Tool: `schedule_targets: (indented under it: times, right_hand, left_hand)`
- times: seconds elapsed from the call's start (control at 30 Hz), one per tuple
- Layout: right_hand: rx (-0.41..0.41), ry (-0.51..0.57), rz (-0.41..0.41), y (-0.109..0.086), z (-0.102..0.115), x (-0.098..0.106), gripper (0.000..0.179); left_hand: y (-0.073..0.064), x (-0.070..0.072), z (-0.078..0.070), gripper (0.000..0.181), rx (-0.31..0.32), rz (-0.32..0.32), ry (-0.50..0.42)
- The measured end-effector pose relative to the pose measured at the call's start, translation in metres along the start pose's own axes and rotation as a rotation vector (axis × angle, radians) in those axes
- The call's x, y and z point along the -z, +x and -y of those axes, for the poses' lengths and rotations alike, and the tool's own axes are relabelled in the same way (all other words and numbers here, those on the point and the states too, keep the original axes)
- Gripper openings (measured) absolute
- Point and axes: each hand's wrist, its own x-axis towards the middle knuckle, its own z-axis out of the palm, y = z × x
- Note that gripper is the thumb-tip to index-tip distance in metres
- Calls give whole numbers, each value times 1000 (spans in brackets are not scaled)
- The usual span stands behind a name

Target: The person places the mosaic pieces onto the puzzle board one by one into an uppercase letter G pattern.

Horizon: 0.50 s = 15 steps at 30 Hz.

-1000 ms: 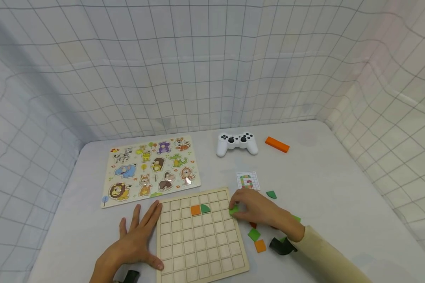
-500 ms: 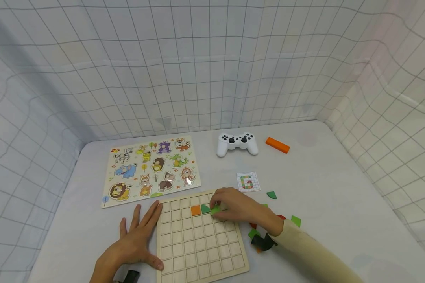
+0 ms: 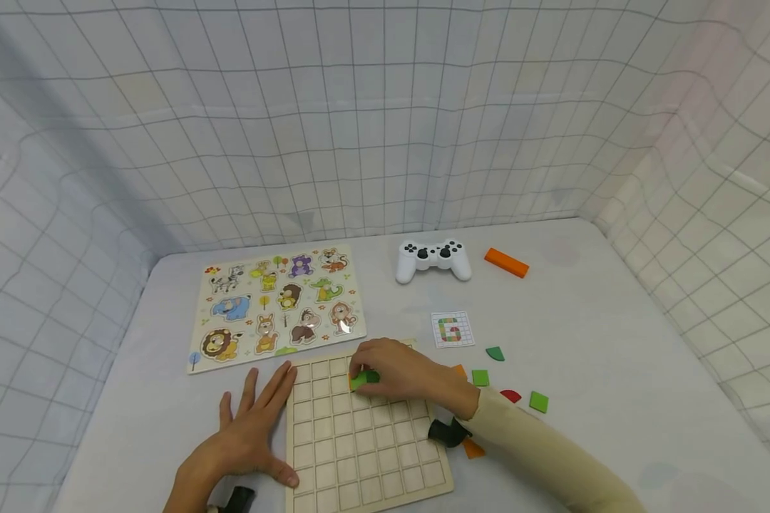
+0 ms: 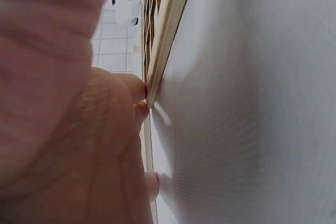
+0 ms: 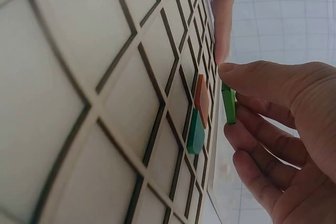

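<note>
A square wooden grid board (image 3: 359,449) lies on the table in front of me. My left hand (image 3: 247,434) rests at its left side, fingers spread, with thumb and index fingertips right at the edge. Between thumb and fingers my right hand (image 3: 391,370) pinches a light green square tile (image 5: 229,103), held over the upper part of the board. Two tiles sit in the grid: an orange square tile (image 5: 202,100) and a dark green quarter-circle tile (image 5: 196,135) beside it. In the head view the hand and its tile partly cover both.
Right of the board lie several loose tiles, among them a green square (image 3: 539,402) and a red piece (image 3: 510,395). Behind are a pattern card (image 3: 452,342), a white game controller (image 3: 433,262) and an orange block (image 3: 507,263). An animal puzzle (image 3: 250,356) lies back left.
My right hand has carried the light green tile leftward from the board's right edge, past the dark green piece toward the orange one. My left hand stays in place.
</note>
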Motion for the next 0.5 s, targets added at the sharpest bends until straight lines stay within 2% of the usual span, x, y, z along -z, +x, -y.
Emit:
schedule_targets:
  times: [0.13, 0.5]
  right_hand:
    - [18, -18, 10, 9, 3, -3, 14]
    - [-14, -59, 50, 24, 15, -8, 13]
  left_hand:
    - [1, -1, 1, 160, 7, 2, 15]
    - [1, 0, 0, 160, 6, -3, 19]
